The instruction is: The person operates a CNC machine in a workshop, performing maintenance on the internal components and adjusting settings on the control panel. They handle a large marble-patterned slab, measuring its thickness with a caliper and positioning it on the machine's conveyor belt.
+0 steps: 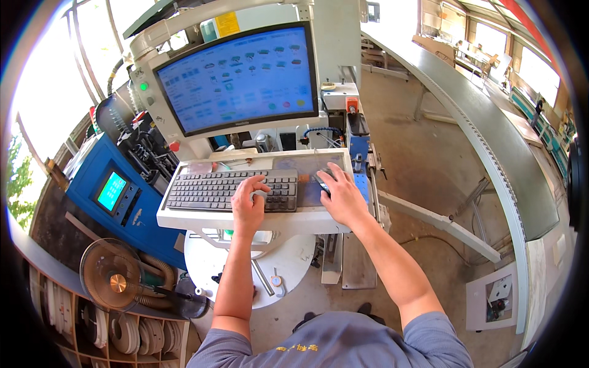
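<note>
My right hand [343, 195] rests over a dark computer mouse [321, 182], fingers wrapped on it, on a dark pad [308, 191]. My left hand [248, 199] hovers at or touches the number-key side of a black keyboard [211, 189]; its fingers are bent and apart, with nothing held. Both lie on a white console shelf [196, 219]. Above the shelf, a large monitor [239, 80] shows a blue screen with rows of small icons. Small tools [233, 163] lie behind the keyboard.
A red button [174, 146] sits on the monitor's frame. At left stand a blue cabinet [141, 227] with a lit display and a caged fan [113, 279]. Below the shelf, a round white table [294, 251] holds a dial gauge [277, 281]. A long machine bed [485, 116] curves along the right.
</note>
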Available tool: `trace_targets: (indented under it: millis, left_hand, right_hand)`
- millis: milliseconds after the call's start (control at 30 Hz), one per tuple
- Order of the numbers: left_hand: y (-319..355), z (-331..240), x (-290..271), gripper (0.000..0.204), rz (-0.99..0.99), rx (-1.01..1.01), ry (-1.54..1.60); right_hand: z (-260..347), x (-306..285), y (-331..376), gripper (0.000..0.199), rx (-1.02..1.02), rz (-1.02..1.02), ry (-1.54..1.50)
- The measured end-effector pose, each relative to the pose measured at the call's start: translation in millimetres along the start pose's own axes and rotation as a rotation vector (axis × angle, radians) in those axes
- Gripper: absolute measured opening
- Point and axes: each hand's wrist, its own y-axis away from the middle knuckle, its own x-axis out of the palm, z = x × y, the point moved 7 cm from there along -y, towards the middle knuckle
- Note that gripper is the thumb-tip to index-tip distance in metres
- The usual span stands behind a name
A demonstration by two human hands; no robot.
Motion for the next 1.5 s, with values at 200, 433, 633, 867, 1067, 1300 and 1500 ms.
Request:
trace_targets:
  millis: [200,433,633,867,1067,1300,1500]
  left_hand:
    - [-0.1,-1.3,-1.4,0.044,0.004,0.013,0.005]
    - [-0.2,-4.1,-1.7,0.044,0.004,0.024,0.015]
    - [-0.3,-6.0,-3.0,0.043,-0.008,0.054,-0.026]
    - [-1.0,-5.2,-1.8,0.044,-0.005,0.074,-0.014]
    - [-0.8,-5.2,-1.6,0.043,-0.005,0.052,0.0]
    - [-1.3,-5.2,-1.6,0.042,0.002,0.037,0.007]
    - [-0.9,-5.3,-1.7,0.043,-0.005,0.038,0.005]
  right_hand:
    - [1.9,-2.3,0.8,0.042,0.027,0.014,0.001]
    - [3.4,-0.7,0.7,0.042,-0.019,0.05,-0.014]
    - [5.6,-0.1,-0.3,0.041,-0.036,0.05,-0.009]
    - [4.7,-0.1,-0.2,0.042,-0.046,0.031,-0.016]
    - [2.4,-1.8,-0.1,0.043,-0.03,-0.002,-0.012]
    - [2.9,-0.7,-0.1,0.042,-0.024,0.029,-0.012]
    - [3.1,-1.1,-0.3,0.042,-0.004,0.038,-0.013]
